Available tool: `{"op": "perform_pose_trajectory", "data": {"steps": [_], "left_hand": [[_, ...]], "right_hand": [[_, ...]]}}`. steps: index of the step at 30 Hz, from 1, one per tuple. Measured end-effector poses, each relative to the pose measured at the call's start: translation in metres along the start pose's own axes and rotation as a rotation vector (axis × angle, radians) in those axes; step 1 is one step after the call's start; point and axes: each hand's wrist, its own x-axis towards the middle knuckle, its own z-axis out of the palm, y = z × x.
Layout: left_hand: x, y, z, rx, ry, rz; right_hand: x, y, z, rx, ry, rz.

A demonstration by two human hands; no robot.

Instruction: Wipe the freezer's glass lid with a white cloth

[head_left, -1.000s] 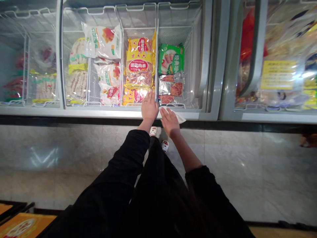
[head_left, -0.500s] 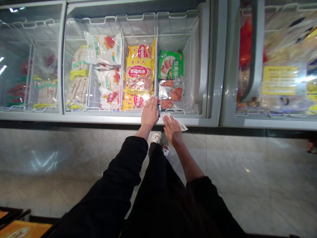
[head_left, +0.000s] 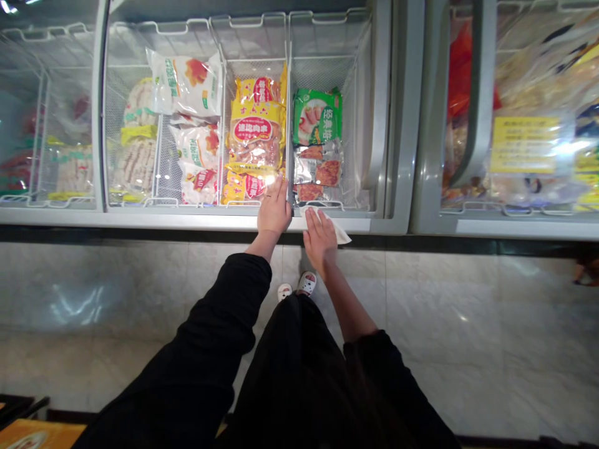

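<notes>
My left hand (head_left: 272, 212) rests flat on the front edge of the chest freezer (head_left: 206, 221), its stretched fingers reaching onto the glass above yellow packs of meat skewers (head_left: 255, 131). A ring shows on one finger. Just to the right, my right hand (head_left: 321, 242) holds a white cloth (head_left: 340, 234) pressed against the metal front rim. Its fingers lie close together on top, and a corner of the cloth sticks out to the right. Behind the hands, under the glass, are a green food pack (head_left: 317, 117) and silver packs of meat (head_left: 318, 173).
White bags of frozen food (head_left: 189, 84) lie in wire baskets to the left. A grey curved door handle (head_left: 378, 106) stands at right, and a second freezer (head_left: 524, 228) adjoins. Pale tiles (head_left: 435, 312) cover the floor around my white shoes (head_left: 306, 284). An orange box (head_left: 42, 433) sits lower left.
The view has shifted slightly, so the freezer appears a little further left and higher. Both hands stay near the same spots on the rim. My feet have changed position, the left one now further back.
</notes>
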Motion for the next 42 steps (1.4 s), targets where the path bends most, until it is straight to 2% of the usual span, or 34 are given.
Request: {"op": "perform_pose_trajectory", "data": {"steps": [3,6,10,13,16,19,22,25,28,32,35,37,39,42], "left_hand": [[0.0,0.001,0.0,-0.001,0.005,0.003],[0.0,0.001,0.0,0.002,0.015,0.005],[0.0,0.001,0.0,0.011,0.045,0.02],[0.0,0.0,0.0,0.012,0.05,0.034],[0.001,0.001,-0.001,0.028,0.042,0.054],[0.002,0.002,-0.003,0.056,0.042,0.091],[0.002,0.004,-0.008,0.09,0.031,0.149],[-0.002,0.01,-0.015,0.131,0.004,0.212],[-0.008,0.028,-0.019,0.166,-0.04,0.291],[-0.012,0.053,-0.012,0.181,-0.237,0.487],[-0.017,0.053,-0.007,0.168,-0.367,0.563],[-0.025,0.047,-0.007,0.165,-0.358,0.536],[-0.034,0.043,-0.007,0.173,-0.314,0.496],[-0.039,0.056,0.0,0.179,-0.296,0.501]], "right_hand": [[0.011,0.002,-0.005,0.038,-0.037,-0.002],[0.028,0.011,-0.01,0.101,-0.067,-0.066],[0.049,0.026,-0.029,0.2,-0.04,-0.157],[0.056,0.051,-0.054,0.189,0.067,-0.148],[0.058,0.086,-0.076,0.08,0.14,-0.143],[0.057,0.118,-0.086,-0.045,0.052,-0.183],[0.053,0.136,-0.086,-0.145,-0.04,-0.22],[0.052,0.145,-0.087,-0.195,-0.056,-0.27],[0.056,0.15,-0.091,-0.205,-0.097,-0.347],[0.059,0.153,-0.096,-0.201,-0.139,-0.434],[0.057,0.153,-0.095,-0.202,-0.036,-0.338],[0.056,0.153,-0.094,-0.199,0.022,-0.258],[0.056,0.153,-0.093,-0.188,0.019,-0.24],[0.057,0.153,-0.091,-0.166,-0.01,-0.259]]}}
